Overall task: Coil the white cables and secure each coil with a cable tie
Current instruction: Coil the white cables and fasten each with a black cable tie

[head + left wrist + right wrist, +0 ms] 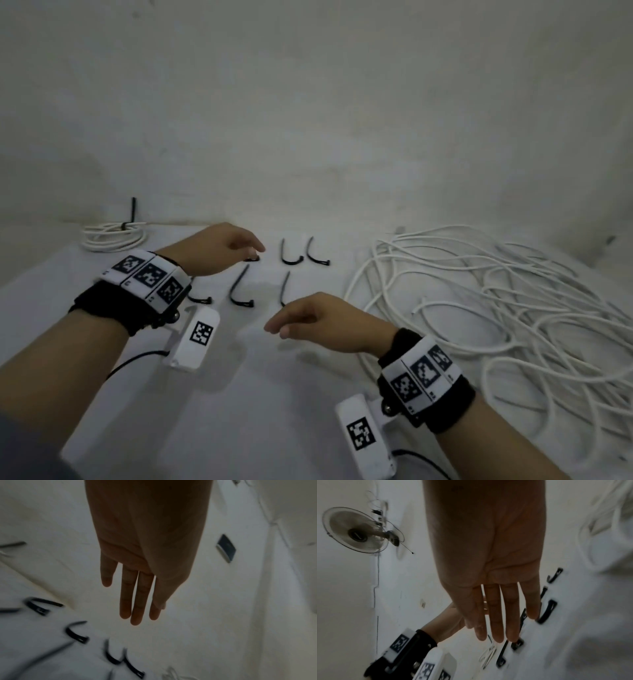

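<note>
Our left hand (219,248): fingers straight, holding nothing, above the black ties (291,255).
Our right hand (318,320): flat, holding nothing.
Loose white cables (496,308): piled on our right (one tied coil (114,234) sits far left).

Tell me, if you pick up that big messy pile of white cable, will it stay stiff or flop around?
Probably floppy: the loose white cable lies in soft, drooping loops. It likely snags too, since strands cross everywhere. The tied coil should lift tidier.
</note>
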Demonstrator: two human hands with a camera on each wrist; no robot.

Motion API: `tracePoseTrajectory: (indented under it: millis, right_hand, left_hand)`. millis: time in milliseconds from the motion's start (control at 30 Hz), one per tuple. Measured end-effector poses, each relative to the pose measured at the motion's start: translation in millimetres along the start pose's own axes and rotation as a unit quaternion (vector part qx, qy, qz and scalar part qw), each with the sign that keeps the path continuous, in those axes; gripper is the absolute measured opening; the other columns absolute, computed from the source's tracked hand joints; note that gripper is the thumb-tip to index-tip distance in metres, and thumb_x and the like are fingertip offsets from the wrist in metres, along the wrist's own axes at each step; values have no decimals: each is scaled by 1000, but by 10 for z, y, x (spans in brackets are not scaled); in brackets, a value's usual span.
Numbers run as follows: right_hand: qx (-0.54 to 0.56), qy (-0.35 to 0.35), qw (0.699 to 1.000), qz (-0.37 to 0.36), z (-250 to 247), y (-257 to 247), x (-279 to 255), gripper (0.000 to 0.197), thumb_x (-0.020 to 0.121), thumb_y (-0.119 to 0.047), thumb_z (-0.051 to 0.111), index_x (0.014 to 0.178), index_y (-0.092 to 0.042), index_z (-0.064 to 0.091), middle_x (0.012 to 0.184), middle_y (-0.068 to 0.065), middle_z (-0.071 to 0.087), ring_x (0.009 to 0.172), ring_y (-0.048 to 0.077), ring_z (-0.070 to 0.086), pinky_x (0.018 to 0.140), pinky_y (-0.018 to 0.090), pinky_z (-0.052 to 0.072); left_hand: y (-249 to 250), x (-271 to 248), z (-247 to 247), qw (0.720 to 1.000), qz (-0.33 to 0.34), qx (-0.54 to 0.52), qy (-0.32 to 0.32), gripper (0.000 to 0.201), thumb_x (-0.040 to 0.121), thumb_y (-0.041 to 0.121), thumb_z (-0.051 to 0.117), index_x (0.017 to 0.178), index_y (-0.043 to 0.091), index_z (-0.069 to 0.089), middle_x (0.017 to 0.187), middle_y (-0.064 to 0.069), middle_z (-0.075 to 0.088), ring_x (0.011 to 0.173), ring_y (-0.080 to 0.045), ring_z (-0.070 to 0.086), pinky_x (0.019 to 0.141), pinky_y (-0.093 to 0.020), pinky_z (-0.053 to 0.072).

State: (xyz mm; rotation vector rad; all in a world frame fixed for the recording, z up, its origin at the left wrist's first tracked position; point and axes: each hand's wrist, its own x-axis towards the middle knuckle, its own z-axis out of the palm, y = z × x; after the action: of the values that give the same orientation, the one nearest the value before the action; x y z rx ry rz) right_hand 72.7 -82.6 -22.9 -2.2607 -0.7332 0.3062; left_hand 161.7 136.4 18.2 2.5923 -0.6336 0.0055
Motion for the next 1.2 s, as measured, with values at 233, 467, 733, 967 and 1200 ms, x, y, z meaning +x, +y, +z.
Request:
tracePoseTrajectory:
  millis: [233, 467, 733, 967, 1200]
  right_hand:
    - [-177, 94, 974, 109, -847, 540, -931, 19, 92, -18, 60, 106, -18, 72, 106, -2, 70, 90, 8, 60, 81, 17, 43]
    - [-307, 69, 889, 332, -1412, 1223, -1420, 34, 95, -24, 55, 127, -13, 57, 131, 8, 54, 120, 21, 49, 92, 23, 36]
    - [-340, 31, 866, 366, -1439, 1360, -1463, 43, 87, -12, 67, 127, -5, 53, 129, 14, 52, 113, 26, 55, 80, 25, 43]
    - [-302, 138, 883, 332, -1490, 1466, -1460, 31, 89, -9, 58, 119, -4, 57, 123, 14, 56, 109, 25, 56, 79, 26, 42]
    - [-37, 375, 916, 138, -1647, 1108, -1571, 18, 93, 3, 48, 98, -10, 61, 87, -1, 52, 51, 11, 65, 53, 26, 57]
  left_hand:
    - [1067, 124, 660, 989, 124, -19, -79, 21, 98, 26, 49, 111, 30, 65, 103, 13, 66, 95, 0, 60, 83, -17, 45]
    - [1550, 471, 1195, 981, 155, 0, -117, 22, 97, 28, 49, 110, 27, 67, 111, 5, 65, 95, -8, 58, 88, -27, 47]
    - [1822, 866, 1580, 985, 131, -11, -115, 22, 96, 23, 49, 110, 23, 67, 115, 2, 64, 93, -9, 55, 86, -23, 42]
    - [1964, 1041, 1774, 986, 122, -49, -104, 33, 96, 26, 52, 129, 22, 53, 128, -3, 57, 113, -14, 56, 98, -30, 44]
    - [2034, 1003, 1641, 969, 134, -200, -57, 24, 101, 21, 38, 117, 20, 56, 95, 2, 64, 92, -16, 63, 81, -24, 48]
